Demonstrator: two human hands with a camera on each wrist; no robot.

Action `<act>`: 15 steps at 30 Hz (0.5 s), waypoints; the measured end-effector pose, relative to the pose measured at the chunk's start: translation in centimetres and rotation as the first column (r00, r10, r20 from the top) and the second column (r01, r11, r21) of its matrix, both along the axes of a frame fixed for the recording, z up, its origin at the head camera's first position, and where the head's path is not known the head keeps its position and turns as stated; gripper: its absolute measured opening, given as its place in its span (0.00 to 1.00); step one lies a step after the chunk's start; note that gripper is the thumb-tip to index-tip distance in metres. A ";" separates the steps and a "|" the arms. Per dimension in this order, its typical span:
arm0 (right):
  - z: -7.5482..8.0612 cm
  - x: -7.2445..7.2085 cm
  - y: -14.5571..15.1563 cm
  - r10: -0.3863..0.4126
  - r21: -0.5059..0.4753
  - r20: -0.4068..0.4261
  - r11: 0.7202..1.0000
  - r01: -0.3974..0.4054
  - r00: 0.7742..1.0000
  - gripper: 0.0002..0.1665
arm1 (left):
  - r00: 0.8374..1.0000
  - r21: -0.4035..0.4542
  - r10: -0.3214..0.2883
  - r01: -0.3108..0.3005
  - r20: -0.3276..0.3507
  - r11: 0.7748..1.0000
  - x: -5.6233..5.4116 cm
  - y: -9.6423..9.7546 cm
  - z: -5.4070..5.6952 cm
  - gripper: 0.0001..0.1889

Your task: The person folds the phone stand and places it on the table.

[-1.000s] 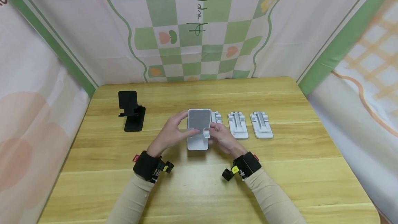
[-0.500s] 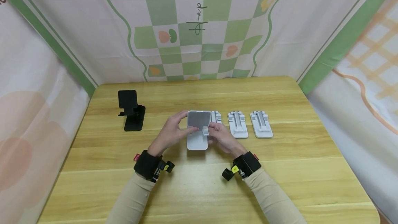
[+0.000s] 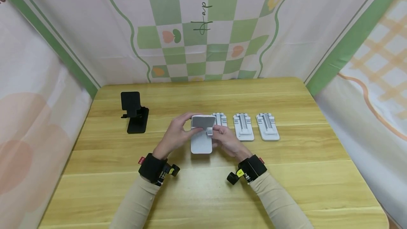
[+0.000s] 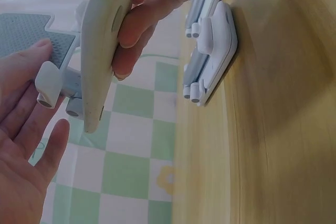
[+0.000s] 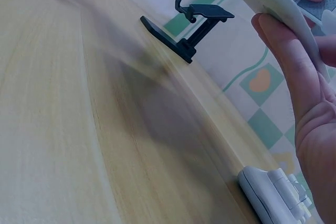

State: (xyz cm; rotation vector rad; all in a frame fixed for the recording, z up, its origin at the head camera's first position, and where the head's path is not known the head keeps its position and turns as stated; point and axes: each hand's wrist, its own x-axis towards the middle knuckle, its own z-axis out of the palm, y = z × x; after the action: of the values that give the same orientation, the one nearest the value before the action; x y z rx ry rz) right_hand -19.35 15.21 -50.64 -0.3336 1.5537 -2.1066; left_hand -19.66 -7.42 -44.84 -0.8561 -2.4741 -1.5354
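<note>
Both hands hold a white folding phone stand (image 3: 201, 145) up off the table, near its middle. My left hand (image 3: 171, 136) pinches the stand's grey-padded top plate (image 4: 31, 32), thumb on the pad. With fingers under and thumb above, my right hand (image 3: 228, 140) grips the stand's white base (image 4: 100, 56). The top plate is tilted away from the base in the left wrist view. In the head view, the fingertips behind the plate are hidden.
Three folded white phone stands lie in a row: one (image 3: 220, 118) just behind the right hand, another (image 3: 243, 131) and the last (image 3: 267, 130) to its right. An unfolded black phone stand (image 3: 137, 124) stands at the table's back left. Patterned cloth (image 3: 203, 56) hangs behind the wooden table (image 3: 203, 193).
The top plate of the held phone stand has tipped, so its grey pad looks shorter in the head view. Both hands stay in nearly the same place, still holding it.
</note>
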 end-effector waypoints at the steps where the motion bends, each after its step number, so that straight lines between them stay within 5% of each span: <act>1: 0.0 0.0 0.0 0.007 0.001 -0.003 1.000 -0.007 1.000 0.31 | 1.000 0.001 0.004 -0.004 -0.006 1.000 0.0 0.0 0.0 0.25; 15: -0.2 0.0 -0.1 0.036 -0.003 0.012 0.999 -0.036 0.999 0.31 | 0.998 0.034 0.024 -0.022 -0.053 0.999 -0.1 0.1 -0.6 0.22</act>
State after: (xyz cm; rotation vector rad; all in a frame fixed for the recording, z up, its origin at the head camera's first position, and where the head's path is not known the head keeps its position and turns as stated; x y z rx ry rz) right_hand -19.32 15.08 -50.83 -0.3464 1.5266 -2.0797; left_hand -19.78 -7.31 -45.40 -0.8485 -2.4059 -1.5213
